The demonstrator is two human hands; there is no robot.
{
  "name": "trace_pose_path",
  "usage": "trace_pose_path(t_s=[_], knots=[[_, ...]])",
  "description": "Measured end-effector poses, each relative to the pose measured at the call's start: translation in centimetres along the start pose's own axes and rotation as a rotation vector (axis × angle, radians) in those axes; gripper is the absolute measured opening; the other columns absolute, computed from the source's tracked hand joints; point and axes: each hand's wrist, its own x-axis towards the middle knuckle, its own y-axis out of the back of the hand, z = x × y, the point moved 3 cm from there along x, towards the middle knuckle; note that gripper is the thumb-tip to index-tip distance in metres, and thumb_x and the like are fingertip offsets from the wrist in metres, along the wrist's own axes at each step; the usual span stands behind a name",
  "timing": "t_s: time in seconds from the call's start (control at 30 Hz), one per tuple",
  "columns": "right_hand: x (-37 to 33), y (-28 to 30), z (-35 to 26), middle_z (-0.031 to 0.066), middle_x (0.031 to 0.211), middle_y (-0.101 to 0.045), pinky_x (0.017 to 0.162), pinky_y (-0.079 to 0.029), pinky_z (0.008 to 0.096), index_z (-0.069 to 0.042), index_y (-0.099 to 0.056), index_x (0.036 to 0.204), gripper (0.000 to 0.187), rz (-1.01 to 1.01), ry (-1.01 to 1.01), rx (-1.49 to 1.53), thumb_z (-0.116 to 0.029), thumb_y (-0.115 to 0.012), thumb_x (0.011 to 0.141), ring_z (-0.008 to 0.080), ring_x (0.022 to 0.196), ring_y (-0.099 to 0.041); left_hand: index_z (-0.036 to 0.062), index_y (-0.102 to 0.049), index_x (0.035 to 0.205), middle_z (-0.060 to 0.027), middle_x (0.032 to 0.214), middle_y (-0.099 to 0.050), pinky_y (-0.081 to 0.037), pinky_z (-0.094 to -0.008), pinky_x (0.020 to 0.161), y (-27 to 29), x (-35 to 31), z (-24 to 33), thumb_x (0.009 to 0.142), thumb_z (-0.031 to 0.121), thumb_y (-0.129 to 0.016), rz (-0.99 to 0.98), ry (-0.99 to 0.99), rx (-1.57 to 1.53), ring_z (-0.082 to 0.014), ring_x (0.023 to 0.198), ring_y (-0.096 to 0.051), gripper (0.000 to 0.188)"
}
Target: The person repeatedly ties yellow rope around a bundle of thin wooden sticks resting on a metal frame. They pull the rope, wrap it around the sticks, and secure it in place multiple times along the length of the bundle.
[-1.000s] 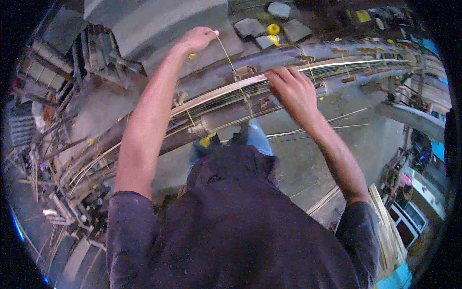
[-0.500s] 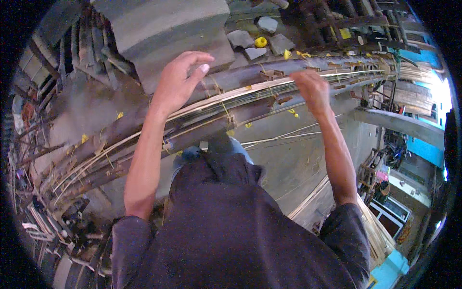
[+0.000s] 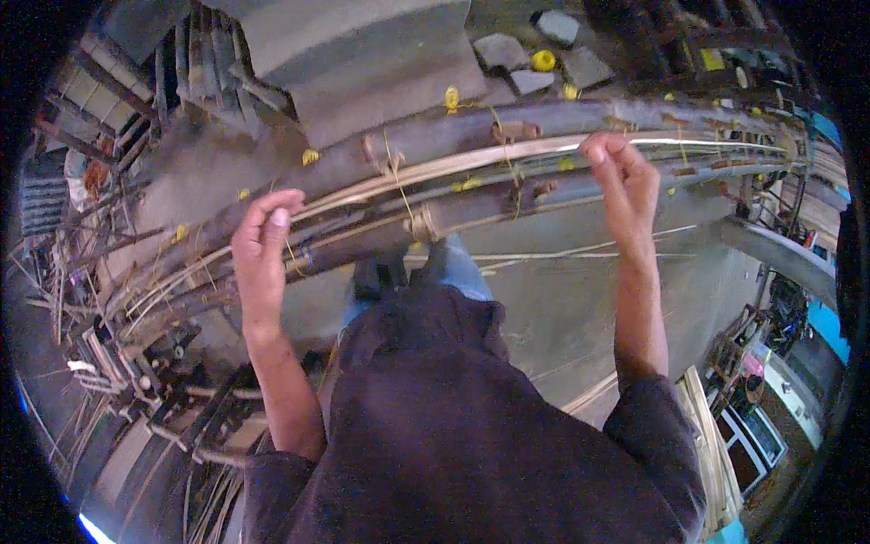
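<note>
Long pale wooden strips point(image 3: 458, 165), which look like split bamboo, lie along a trough between two dark poles. The far pole point(image 3: 331, 177) and the near pole point(image 3: 471, 213) carry yellow cord loops and short wooden pegs. My right hand point(image 3: 627, 181) is closed at the strips right of centre, thumb and forefinger pinched on one pale strip. At the left, my left hand point(image 3: 261, 249) hovers by the near pole beside the strips. Its thumb and fingers are curved but apart, and nothing shows between them.
Grey stones point(image 3: 500, 53) and a yellow ball of cord point(image 3: 543, 61) lie beyond the poles. Loose strips point(image 3: 580, 256) rest on the floor on my side. Stacked timber point(image 3: 213, 68) stands at the far left, and a concrete beam point(image 3: 784, 247) juts in at the right.
My left hand has moved left and nearer along the poles, its fingers still apart. My right hand sits farther right in view, still pinched at the strips. The view has shifted a little.
</note>
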Motion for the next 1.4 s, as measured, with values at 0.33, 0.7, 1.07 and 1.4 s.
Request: trace_pose_path(t_s=[0.33, 0.7, 1.07, 1.4], knots=[[-12.6, -9.0, -5.3, 0.0037, 0.087, -0.062, 0.075, -0.050, 0.0282, -0.008, -0.055, 0.127, 0.041, -0.675, -0.576, 0.820, -0.014, -0.064, 0.088, 0.0143, 0.082, -0.062, 0.0030, -0.064, 0.109, -0.0091, 0.106, -0.068, -0.047, -0.0308, 0.090, -2.4, 0.7, 0.6, 0.096, 0.015, -0.054, -0.056, -0.147, 0.104, -0.0176, 0.100, -0.063, 0.021], [0.5, -10.8, -18.9, 0.0179, 0.080, -0.066, 0.069, -0.053, 0.0457, -0.004, -0.067, 0.084, 0.018, -0.709, 0.655, -0.350, -0.022, -0.063, 0.083, 0.0359, 0.075, -0.066, 0.0111, -0.064, 0.100, -0.0104, 0.087, -0.064, -0.046, -0.0419, 0.086, -10.0, 1.3, -3.6, 0.083, 0.023, -0.065, -0.147, -0.452, 0.735, -0.0283, 0.087, -0.062, 0.021], [10.0, -23.3, -5.8, 0.0089, 0.065, -0.057, 0.056, -0.042, 0.0357, -0.005, -0.060, 0.071, 0.033, -0.424, -0.139, 0.424, -0.031, -0.055, 0.091, 0.0187, 0.061, -0.053, 0.0130, -0.072, 0.084, -0.0132, 0.071, -0.066, -0.048, -0.0440, 0.063, -11.3, 1.8, -4.2, 0.086, 0.032, -0.062, 0.001, -0.547, 0.631, -0.0309, 0.065, -0.064, 0.022], [-12.5, -23.4, -5.8, 0.0169, 0.074, -0.066, 0.065, -0.053, 0.0500, -0.007, -0.063, 0.081, 0.031, -0.809, 0.429, -0.035, -0.032, -0.048, 0.094, 0.0374, 0.070, -0.066, 0.0026, -0.066, 0.087, -0.0074, 0.073, -0.064, -0.047, -0.0340, 0.071, -10.4, 3.2, 0.1, 0.097, 0.039, -0.050, -0.248, -0.316, -0.067, -0.0182, 0.075, -0.061, 0.041]])
